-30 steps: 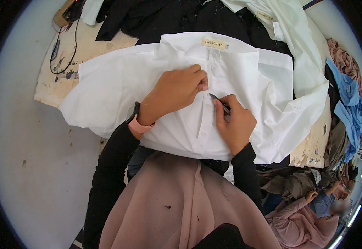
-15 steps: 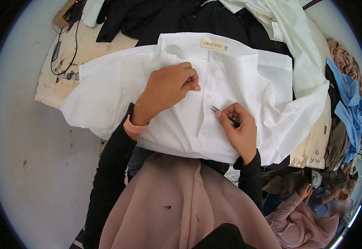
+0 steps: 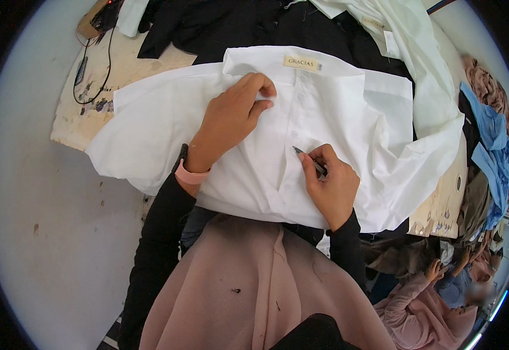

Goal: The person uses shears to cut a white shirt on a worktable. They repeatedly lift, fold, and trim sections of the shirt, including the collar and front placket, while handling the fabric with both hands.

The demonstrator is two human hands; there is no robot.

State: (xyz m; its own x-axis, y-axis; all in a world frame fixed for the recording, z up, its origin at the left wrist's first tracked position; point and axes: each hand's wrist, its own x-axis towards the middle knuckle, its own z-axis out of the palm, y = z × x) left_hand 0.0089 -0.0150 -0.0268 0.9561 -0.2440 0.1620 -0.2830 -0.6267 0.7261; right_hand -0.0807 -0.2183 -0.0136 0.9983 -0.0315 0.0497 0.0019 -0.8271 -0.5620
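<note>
A white buttoned shirt (image 3: 237, 181) lies spread in front of me, its collar with a cream label (image 3: 301, 62) at the far side. Over the upper part of the shirt, left of the button placket (image 3: 294, 125), is my left hand (image 3: 229, 119). Its fingers are curled, the thumb stands apart from them, and nothing shows between. My right hand (image 3: 333, 184) is closed around small dark thread snips (image 3: 318, 168), mostly hidden in the fingers. Their pointed tip rests at or just over the placket, near a white button.
Black cloth (image 3: 225, 26) covers the far part of the wooden table (image 3: 70, 125). Another white garment (image 3: 409, 35) is heaped at the far right. A cable (image 3: 109, 64) runs from a small box at the far left. Blue clothes (image 3: 493, 140) and a co-worker (image 3: 423, 306) are at right.
My left hand has shifted slightly up and left, and its thumb has parted from the fingers. The snips have moved a little left along the placket and their tip shows more clearly.
</note>
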